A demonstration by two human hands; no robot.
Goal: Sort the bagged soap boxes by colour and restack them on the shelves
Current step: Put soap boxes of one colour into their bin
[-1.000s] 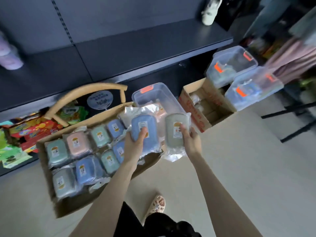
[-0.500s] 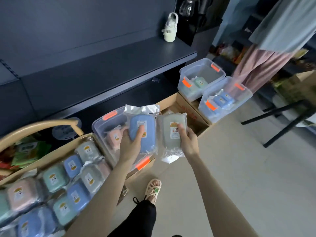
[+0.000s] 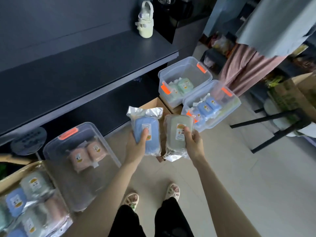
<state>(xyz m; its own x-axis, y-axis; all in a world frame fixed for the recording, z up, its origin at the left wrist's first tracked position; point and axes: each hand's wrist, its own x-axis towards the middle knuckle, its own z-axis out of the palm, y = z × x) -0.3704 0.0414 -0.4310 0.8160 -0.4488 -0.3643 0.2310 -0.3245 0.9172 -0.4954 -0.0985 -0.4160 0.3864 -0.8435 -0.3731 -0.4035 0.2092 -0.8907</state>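
My left hand (image 3: 136, 147) grips a bagged blue soap box (image 3: 147, 134), thumb across its label. My right hand (image 3: 194, 145) grips a bagged grey-green soap box (image 3: 177, 132) the same way. Both boxes are held above the floor in front of the dark shelf (image 3: 82, 72). A clear bin with blue boxes (image 3: 209, 106) lies just right of the grey-green box. Behind it a clear bin holds green boxes (image 3: 183, 82). At the left a clear bin holds pink boxes (image 3: 80, 161). A cardboard carton (image 3: 20, 173) at the lower left holds several mixed bagged boxes.
A pale water bottle (image 3: 145, 23) stands on the shelf top. Another person in a pink skirt (image 3: 242, 65) stands at the right. A black-legged stool (image 3: 280, 124) is on the right. A second carton (image 3: 153, 105) sits behind the held boxes. My feet in sandals (image 3: 152, 194) are below.
The view has swung right and both hands have carried their soap boxes away from the carton toward the blue and green bins.
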